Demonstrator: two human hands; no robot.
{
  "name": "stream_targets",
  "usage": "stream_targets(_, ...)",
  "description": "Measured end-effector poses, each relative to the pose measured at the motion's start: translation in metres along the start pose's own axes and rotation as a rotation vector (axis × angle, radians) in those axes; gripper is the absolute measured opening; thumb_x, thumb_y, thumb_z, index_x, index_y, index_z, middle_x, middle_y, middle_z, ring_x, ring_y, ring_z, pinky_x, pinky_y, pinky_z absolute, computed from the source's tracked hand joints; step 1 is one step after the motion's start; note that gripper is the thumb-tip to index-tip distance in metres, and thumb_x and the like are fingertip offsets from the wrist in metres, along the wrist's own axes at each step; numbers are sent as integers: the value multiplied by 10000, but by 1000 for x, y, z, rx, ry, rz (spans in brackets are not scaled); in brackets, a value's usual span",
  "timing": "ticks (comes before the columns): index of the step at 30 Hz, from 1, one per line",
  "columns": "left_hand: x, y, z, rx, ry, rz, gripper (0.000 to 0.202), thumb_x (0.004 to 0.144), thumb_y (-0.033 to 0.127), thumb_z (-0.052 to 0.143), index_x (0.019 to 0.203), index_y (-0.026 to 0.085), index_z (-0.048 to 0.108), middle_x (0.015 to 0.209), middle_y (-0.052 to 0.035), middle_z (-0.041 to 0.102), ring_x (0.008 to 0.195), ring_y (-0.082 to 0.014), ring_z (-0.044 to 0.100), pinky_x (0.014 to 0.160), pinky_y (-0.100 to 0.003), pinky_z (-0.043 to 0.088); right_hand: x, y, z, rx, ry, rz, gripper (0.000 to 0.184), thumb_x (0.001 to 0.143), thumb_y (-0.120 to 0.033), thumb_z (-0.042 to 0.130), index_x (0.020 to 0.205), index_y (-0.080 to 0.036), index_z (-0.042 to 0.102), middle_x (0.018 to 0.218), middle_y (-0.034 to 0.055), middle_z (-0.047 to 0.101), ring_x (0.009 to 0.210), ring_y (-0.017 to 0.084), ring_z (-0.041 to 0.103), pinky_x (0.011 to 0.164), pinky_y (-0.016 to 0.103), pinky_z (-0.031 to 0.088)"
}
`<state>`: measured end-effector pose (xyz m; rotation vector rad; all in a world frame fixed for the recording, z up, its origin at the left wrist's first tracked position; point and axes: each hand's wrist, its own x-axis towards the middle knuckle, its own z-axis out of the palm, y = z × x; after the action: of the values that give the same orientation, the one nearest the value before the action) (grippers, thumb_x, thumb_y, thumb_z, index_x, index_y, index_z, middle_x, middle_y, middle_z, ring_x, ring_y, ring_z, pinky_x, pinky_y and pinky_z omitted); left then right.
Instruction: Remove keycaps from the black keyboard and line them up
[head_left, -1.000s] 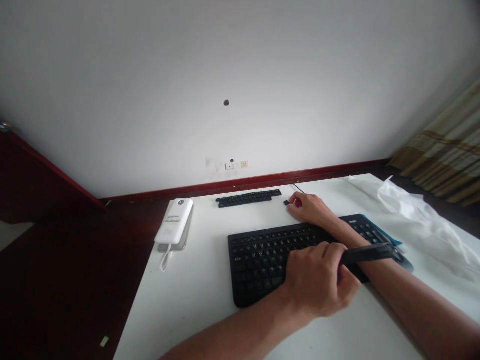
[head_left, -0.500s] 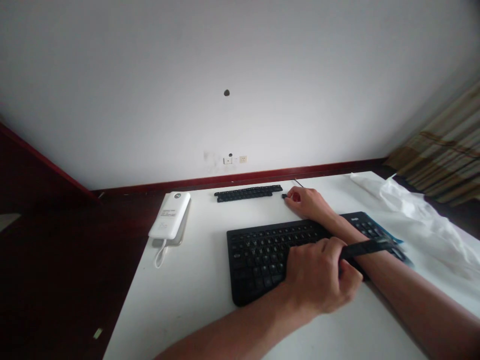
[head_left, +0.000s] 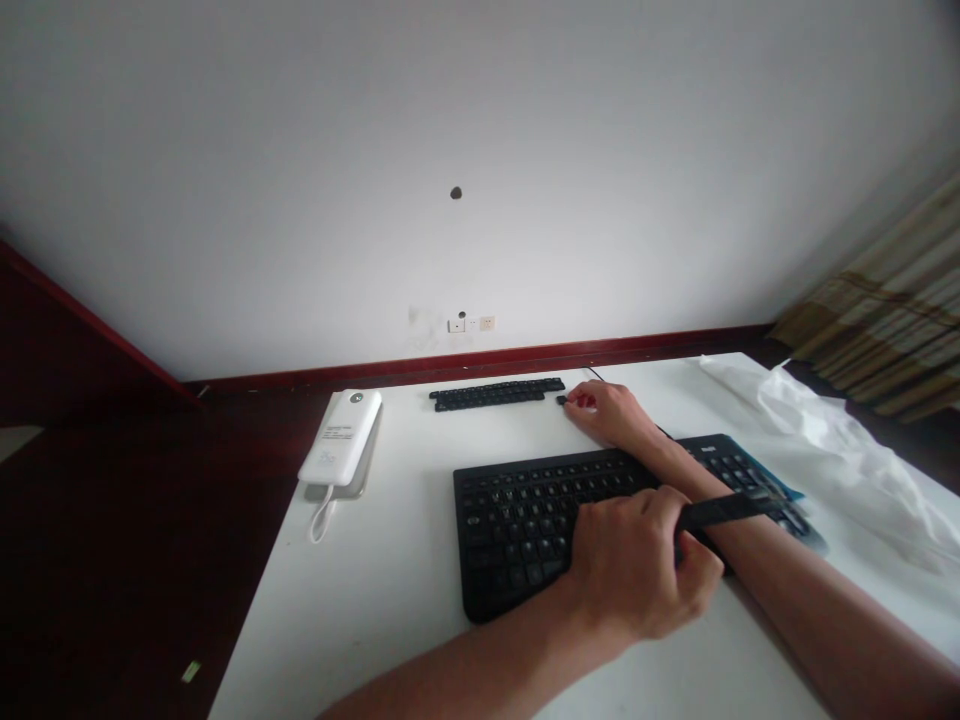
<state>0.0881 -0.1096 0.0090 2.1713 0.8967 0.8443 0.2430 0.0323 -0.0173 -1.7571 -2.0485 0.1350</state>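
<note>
My right hand (head_left: 611, 412) reaches across to the far side of the table, its fingers pinched at a small black keycap (head_left: 562, 400). Left of it, several loose black keycaps (head_left: 491, 396) lie in two rows. My left hand (head_left: 634, 560) is closed around the black handle of a brush (head_left: 716, 510), whose blurred tip points right, over my right forearm. Under both arms lies a black keyboard (head_left: 517, 500); they cover part of its middle. Its left-hand keys show, and more keys appear to the right of my forearm.
A white power bank (head_left: 341, 435) with a short looped cable rests on a phone-like slab at the left table edge. Crumpled white plastic (head_left: 840, 430) lies along the right side. Something blue shows at the keyboard's right edge. A wall (head_left: 450, 120) stands beyond the white table (head_left: 337, 600).
My right hand has moved slightly left with the keycap, nearer the rows. My left hand keeps its hold on the brush, almost still. The view has shifted slightly.
</note>
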Motion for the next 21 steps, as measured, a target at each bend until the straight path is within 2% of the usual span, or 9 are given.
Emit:
stream_targets(4,0,1,-2,11,2,-23,248,878,306,517,1071,203,635,925,-42,740,782,-256,713,733,-370,597,0,1,-1,41,-5,17,192,854,-334,633,896,-216,778,845,48,766,768,212,691,763,321,515)
stream_targets(8,2,1,-5,-28,2,-40,225,885,309,512,1038,204,639,905,-37,740,771,-247,708,730,-356,583,2,-6,-5,13,-27,101,192,868,-345,646,889,-238,804,864,48,790,805,230,712,781,326,516)
stream_targets(13,5,-2,-5,-104,32,-133,221,915,286,469,1009,205,651,848,-35,744,733,-227,704,727,-340,563,4,-13,-1,-30,-20,180,195,868,-354,657,883,-253,823,832,55,794,796,256,722,738,335,509)
stream_targets(21,6,-4,-5,-130,34,-166,236,917,298,475,1016,201,665,831,-36,746,724,-229,708,711,-334,544,4,-15,5,18,31,174,214,863,-384,655,883,-258,827,825,50,796,784,250,722,747,334,524)
